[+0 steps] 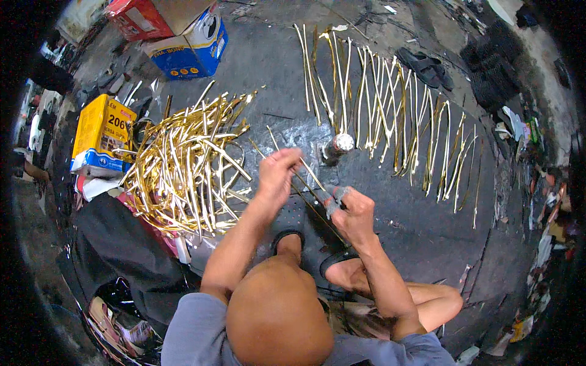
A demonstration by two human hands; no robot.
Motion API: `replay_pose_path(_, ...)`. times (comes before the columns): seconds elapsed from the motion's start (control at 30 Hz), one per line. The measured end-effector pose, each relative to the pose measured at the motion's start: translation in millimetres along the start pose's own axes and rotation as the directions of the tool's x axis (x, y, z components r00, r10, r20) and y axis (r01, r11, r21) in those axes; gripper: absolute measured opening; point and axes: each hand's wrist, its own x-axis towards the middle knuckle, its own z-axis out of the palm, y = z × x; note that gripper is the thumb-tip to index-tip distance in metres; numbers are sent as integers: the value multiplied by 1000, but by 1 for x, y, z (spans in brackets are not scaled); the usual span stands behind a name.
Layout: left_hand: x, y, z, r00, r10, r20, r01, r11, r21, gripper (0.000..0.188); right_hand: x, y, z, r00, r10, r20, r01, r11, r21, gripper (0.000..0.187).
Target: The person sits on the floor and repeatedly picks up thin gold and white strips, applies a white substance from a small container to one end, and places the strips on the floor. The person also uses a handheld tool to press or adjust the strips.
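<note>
Strip [313, 175]: thin, pale, slanting
Left hand [279, 178]: fingers clamped on strip
Right hand [355, 215]: fingers clamped on strip's near end

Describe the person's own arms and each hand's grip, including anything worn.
Short grey-blue sleeves leave both forearms bare. The left grip shows no glove. On the right grip, a rough greyish covering sits on some fingers, perhaps tape or residue; I cannot tell.

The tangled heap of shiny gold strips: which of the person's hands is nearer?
Left: the left hand is right of the heap, not touching it; the right hand is farther right and lower in view.
</note>
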Motion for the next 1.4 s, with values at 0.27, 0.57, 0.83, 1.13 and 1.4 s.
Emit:
replay_pose_path(0.27, 108, 69, -76, 955, 183, -232, -123, 960, 251, 12, -80, -1, -40, 962, 221, 161, -214, 975, -61, 14)
replay_pose_path(0.57, 200, 34, -100, 838, 333, -432, -77, 857, 510, 16, -142, 2, -69, 832, 519, 196, -514, 854, -83, 13)
replay_pose_path(0.83, 211, -1, -45, 571, 784, 243, -37, -271, 962, 27, -142, 12, -45, 748, 626, 220, -616, 778, -120, 13)
replay_pose_path(1.13, 292, -22, 7, 236, -310, 921, -609, -785, -108, 13, -141, 39, -45, 609, 779, 150, -640, 594, -487, 61)
replay_pose_path(1.4, 256, -6, 20, 490, 315, 813, -716, -386, 581, 18, -74, 39, -37, 769, 639, -23, -638, 765, -86, 48)
